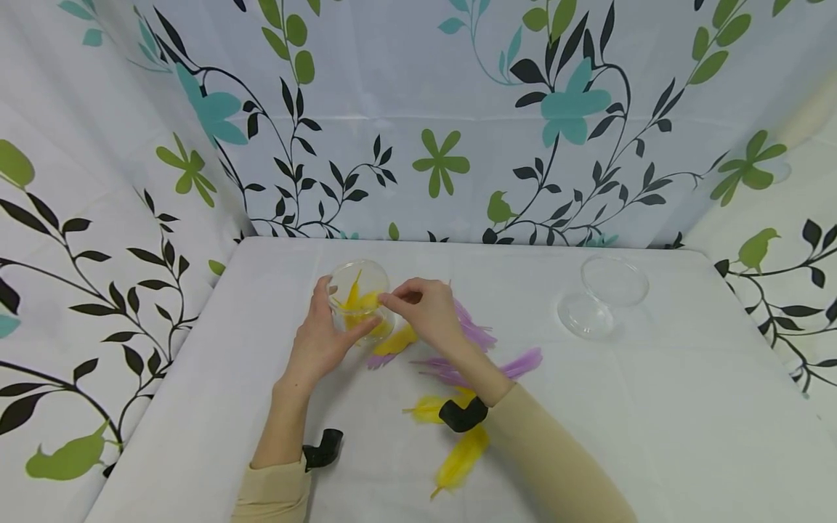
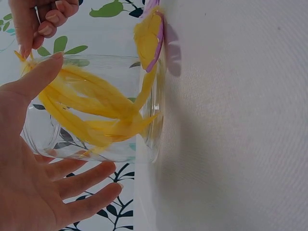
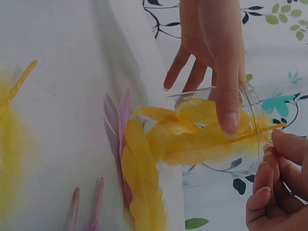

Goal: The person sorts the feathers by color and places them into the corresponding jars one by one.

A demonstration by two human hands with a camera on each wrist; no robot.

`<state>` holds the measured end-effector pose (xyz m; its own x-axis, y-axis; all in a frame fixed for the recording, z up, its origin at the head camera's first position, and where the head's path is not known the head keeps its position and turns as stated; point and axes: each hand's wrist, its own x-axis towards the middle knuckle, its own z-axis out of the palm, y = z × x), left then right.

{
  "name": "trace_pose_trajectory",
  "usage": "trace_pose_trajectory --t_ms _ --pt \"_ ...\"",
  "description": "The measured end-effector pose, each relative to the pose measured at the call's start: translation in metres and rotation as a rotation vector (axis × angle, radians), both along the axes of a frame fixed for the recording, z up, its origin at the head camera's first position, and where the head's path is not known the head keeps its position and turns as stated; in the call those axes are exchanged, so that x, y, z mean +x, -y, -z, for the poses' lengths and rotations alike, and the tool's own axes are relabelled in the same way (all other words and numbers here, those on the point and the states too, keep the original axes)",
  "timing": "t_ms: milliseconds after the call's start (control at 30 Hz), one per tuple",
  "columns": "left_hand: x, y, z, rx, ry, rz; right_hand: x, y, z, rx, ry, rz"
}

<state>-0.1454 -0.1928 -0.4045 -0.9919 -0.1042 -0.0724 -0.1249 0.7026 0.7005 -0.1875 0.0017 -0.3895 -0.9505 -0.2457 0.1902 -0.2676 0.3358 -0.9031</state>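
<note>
A clear jar (image 1: pixel 358 270) stands on the white table with several yellow feathers (image 2: pixel 96 98) inside. My left hand (image 1: pixel 322 335) holds the jar's side, thumb on the near side and fingers spread round the far side. At the jar's mouth my right hand (image 1: pixel 428 311) pinches the quill (image 3: pixel 275 126) of a yellow feather (image 3: pixel 207 147), whose vane hangs down inside the jar. Against the jar's base, outside it, lie another yellow feather (image 1: pixel 397 338) and a purple feather (image 1: pixel 381 359).
Purple feathers (image 1: pixel 519 363) lie under and beside my right forearm. Nearer the front are loose yellow feathers (image 1: pixel 461 457), partly hidden by the black wrist mount (image 1: pixel 464 415). A second clear jar (image 1: pixel 585 317) stands at the right. Patterned curtains (image 1: pixel 392 145) surround the table.
</note>
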Motion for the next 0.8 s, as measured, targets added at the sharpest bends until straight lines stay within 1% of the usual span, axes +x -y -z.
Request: trace_pose_trajectory --t_ms 133,333,467,600,667,800 --pt "0.0 0.0 -0.001 0.0 0.002 0.002 0.0 0.0 0.0 0.005 0.004 -0.006" --pt "-0.001 0.001 0.002 0.007 -0.01 0.01 0.001 -0.002 0.001 0.005 0.016 -0.007" --pt "-0.001 0.0 0.003 0.011 -0.012 0.011 0.002 -0.007 0.001 -0.013 0.004 0.001" --pt "-0.001 0.0 0.001 0.008 -0.003 0.007 0.0 -0.016 0.002 -0.019 -0.02 0.02" --pt "-0.001 0.0 0.0 0.007 0.001 0.004 0.0 -0.021 0.003 -0.017 -0.013 0.027" --pt "-0.001 0.001 0.001 0.009 0.004 0.001 -0.003 -0.032 0.005 -0.028 0.034 0.038"
